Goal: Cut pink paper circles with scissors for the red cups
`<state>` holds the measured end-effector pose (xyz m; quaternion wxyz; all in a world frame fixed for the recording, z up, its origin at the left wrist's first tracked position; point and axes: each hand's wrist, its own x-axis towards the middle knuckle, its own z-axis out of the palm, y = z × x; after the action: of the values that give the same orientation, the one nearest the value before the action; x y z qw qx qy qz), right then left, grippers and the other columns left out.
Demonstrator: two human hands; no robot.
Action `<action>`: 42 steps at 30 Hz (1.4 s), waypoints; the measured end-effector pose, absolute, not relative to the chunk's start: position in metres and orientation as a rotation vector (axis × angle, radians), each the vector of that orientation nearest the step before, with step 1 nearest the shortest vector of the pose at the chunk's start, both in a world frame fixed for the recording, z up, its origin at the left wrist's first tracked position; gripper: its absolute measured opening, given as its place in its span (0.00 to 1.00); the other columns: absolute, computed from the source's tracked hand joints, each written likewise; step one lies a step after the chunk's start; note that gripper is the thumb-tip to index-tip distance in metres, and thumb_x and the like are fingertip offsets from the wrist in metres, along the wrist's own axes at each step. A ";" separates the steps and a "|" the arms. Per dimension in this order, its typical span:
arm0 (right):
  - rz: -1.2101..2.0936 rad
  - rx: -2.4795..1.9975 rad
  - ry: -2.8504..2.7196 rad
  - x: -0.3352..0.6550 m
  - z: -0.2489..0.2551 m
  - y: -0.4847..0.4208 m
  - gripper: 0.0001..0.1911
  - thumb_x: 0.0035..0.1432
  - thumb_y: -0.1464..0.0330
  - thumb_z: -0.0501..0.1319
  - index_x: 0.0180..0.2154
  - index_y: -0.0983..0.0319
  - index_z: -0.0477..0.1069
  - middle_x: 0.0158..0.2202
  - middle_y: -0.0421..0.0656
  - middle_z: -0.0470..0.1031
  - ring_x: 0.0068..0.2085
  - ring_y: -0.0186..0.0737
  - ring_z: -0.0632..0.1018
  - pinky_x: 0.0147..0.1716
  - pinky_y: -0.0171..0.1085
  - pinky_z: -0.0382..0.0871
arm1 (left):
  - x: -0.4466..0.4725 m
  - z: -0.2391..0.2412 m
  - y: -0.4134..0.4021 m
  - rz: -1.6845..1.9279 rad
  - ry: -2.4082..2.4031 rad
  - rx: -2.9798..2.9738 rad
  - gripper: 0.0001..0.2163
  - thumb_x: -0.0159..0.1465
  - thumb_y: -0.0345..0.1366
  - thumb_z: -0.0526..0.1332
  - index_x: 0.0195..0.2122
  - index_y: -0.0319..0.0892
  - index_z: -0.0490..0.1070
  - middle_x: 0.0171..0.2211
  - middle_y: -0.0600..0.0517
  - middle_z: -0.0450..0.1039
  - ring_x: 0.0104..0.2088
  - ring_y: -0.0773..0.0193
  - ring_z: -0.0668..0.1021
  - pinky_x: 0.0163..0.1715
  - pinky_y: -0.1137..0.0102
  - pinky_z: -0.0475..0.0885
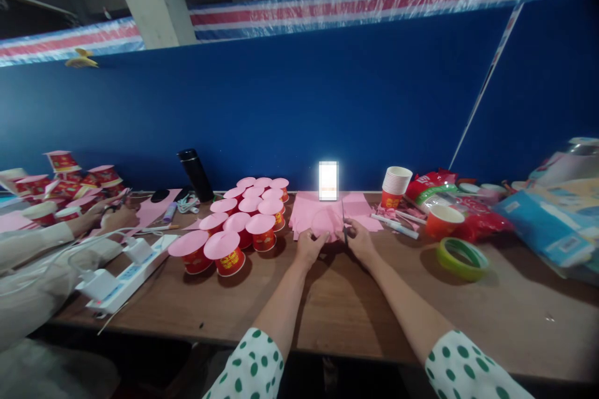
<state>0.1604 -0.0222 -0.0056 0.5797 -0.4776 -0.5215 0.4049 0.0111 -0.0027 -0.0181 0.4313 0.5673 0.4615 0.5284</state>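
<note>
Pink paper (328,221): between both grips
Left grip (309,249): pinching its near edge
Right grip (359,240): closed on scissors (345,232), seemingly
Cutting tip: I'd rotate paper, scissors steady

- Red paper cup with a flat pink paper disc on top (230,262): yellow characters on its side, too small to read.
- Red, white and green plastic bag (433,190): pale printing, blurred.
- White rectangular plastic power strip (125,278): small blue markings, illegible.
- Blue soft plastic package (533,224): whitish label patches, wording unreadable.
- No words or numbers are legible.
</note>
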 end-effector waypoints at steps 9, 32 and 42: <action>0.957 -1.106 -1.204 0.160 -0.007 -0.021 0.25 0.39 0.60 0.67 0.40 0.63 0.65 0.22 0.36 0.69 0.21 0.33 0.69 0.22 0.33 0.64 | 0.011 -0.025 0.002 1.332 1.193 1.391 0.15 0.47 0.46 0.64 0.20 0.36 0.70 0.14 0.56 0.64 0.17 0.70 0.65 0.17 0.75 0.56; 0.860 -1.116 -1.001 0.160 -0.003 -0.018 0.27 0.40 0.52 0.64 0.38 0.64 0.69 0.20 0.39 0.71 0.20 0.35 0.72 0.16 0.31 0.61 | 0.011 -0.018 -0.001 1.346 1.168 1.379 0.14 0.47 0.45 0.65 0.20 0.37 0.70 0.16 0.53 0.68 0.18 0.68 0.68 0.18 0.74 0.60; 0.146 -1.212 -1.432 0.105 0.104 0.020 0.19 0.51 0.56 0.60 0.42 0.60 0.68 0.37 0.44 0.77 0.37 0.43 0.76 0.35 0.38 0.69 | 0.008 -0.012 -0.001 1.354 1.216 1.255 0.14 0.46 0.43 0.67 0.19 0.36 0.68 0.14 0.56 0.63 0.17 0.70 0.66 0.16 0.75 0.59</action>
<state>0.1054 0.0203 0.1043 0.5892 -0.5204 -0.6149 0.0627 0.0081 -0.0011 -0.0118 0.4487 0.5072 0.4917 0.5474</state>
